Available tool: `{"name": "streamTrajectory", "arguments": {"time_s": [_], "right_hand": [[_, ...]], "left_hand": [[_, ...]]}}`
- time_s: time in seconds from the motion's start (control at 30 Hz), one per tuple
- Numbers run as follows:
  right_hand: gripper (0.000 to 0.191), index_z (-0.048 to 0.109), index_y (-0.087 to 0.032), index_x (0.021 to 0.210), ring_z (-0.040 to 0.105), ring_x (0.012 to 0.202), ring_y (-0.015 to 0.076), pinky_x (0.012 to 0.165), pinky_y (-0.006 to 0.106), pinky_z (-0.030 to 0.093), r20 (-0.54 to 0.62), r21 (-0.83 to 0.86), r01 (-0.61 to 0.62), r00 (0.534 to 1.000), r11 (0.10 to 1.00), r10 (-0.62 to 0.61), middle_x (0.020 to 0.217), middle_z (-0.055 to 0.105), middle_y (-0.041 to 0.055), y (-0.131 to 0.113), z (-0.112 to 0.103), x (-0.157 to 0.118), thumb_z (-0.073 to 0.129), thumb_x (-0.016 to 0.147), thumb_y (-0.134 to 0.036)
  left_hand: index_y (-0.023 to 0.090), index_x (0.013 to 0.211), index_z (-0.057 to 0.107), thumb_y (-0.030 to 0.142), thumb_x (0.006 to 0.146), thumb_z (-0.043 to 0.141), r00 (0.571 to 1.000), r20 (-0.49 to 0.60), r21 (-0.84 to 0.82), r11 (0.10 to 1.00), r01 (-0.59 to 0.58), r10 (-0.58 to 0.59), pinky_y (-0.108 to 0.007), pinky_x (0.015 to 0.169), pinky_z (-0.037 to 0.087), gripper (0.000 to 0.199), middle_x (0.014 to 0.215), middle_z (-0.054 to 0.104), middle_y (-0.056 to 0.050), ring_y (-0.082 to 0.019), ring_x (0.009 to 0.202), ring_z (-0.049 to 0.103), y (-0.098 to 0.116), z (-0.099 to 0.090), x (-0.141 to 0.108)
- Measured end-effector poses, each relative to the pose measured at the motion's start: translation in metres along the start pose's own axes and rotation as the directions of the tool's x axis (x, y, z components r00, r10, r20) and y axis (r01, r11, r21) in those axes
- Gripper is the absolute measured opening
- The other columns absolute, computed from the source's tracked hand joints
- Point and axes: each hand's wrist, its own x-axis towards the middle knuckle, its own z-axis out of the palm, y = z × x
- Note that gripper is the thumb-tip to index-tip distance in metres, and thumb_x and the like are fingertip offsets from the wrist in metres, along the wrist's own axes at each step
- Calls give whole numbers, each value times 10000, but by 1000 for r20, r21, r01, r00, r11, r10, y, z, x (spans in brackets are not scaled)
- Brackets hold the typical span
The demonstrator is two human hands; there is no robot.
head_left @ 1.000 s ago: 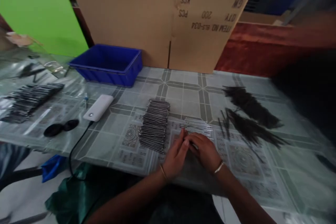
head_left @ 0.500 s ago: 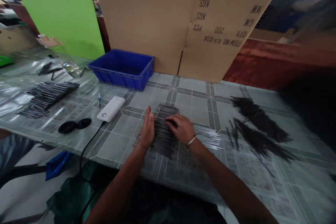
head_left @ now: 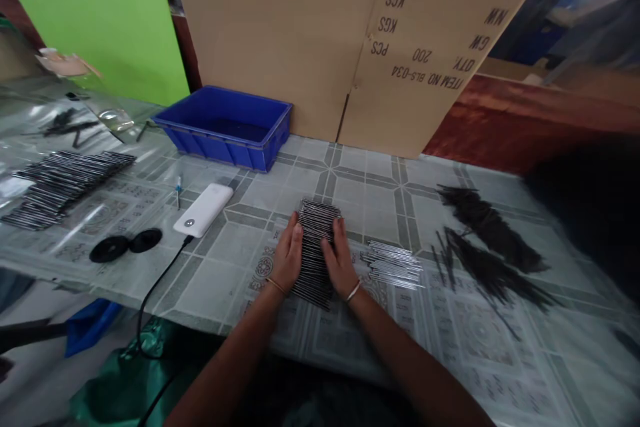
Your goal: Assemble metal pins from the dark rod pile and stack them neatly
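Note:
A row of thin dark metal rods (head_left: pixel 316 240) lies side by side on the table in front of me. My left hand (head_left: pixel 289 255) rests against the row's left ends, fingers stretched out and pointing away from me. Along the right ends lies my right hand (head_left: pixel 341 260), its fingers also extended and the thumb over the rods. Neither hand is closed around a rod. Just right of my right hand is a smaller group of bright silvery rods (head_left: pixel 395 264). Farther right are two piles of thin black strips, one near (head_left: pixel 493 267) and one farther back (head_left: pixel 487 223).
A blue bin (head_left: pixel 225 127) stands at the back left before a cardboard sheet (head_left: pixel 300 47). Left of me lie a white power bank (head_left: pixel 204 209) with a black cable, two black discs (head_left: pixel 109 249), and another row of dark rods (head_left: pixel 70 183). A green panel (head_left: pixel 110 27) stands behind.
My right hand has gone from a pinch above the middle of the dark rods to lying along their right ends. My left hand stays on the left side. The view has shifted slightly.

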Motion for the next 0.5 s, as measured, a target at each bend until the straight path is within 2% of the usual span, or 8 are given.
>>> {"name": "streamTrajectory", "arguments": {"time_s": [0.07,0.13,0.27,0.4,0.5], "right_hand": [[697,86,-185,1572,10,1517,242,1212,540,174,23,-14,-14,1000,1000,15,1641,8,123,1,9,-3,319,1007,-521],[710,23,-203,1575,-38,1514,242,1213,547,153,43,-42,9,999,999,-7,1640,-51,112,-1,10,-4,319,1009,-515],[757,-27,-223,1572,-42,1514,261,1205,564,158,102,-127,68,993,990,-55,1639,-72,113,-2,3,-2,364,996,-519],[809,-1,-221,1575,-37,1513,288,1197,577,164,123,-198,32,992,980,-7,1640,-46,121,-9,-5,0,422,966,-544],[797,28,-194,1575,-6,1515,293,1194,563,185,115,-211,19,993,977,5,1639,3,140,-14,-24,1,415,967,-534]], "left_hand": [[150,1446,418,611,954,342,1000,6,-3,1000,4,-4,-405,1234,206,679,1532,384,-105,-211,1441,317,0,0,1],[156,1438,432,599,959,339,1000,7,4,1000,8,-8,-402,1231,213,659,1526,396,-102,-211,1438,323,1,0,1],[170,1443,428,605,953,360,1000,2,57,998,-18,18,-409,1227,223,658,1524,400,-101,-213,1435,329,2,2,1],[199,1452,418,614,941,393,999,9,128,991,-42,42,-417,1230,214,658,1534,385,-87,-210,1437,327,2,5,0],[202,1452,418,623,931,412,998,9,153,986,-66,65,-410,1234,207,670,1531,391,-83,-215,1436,328,2,7,0]]}}
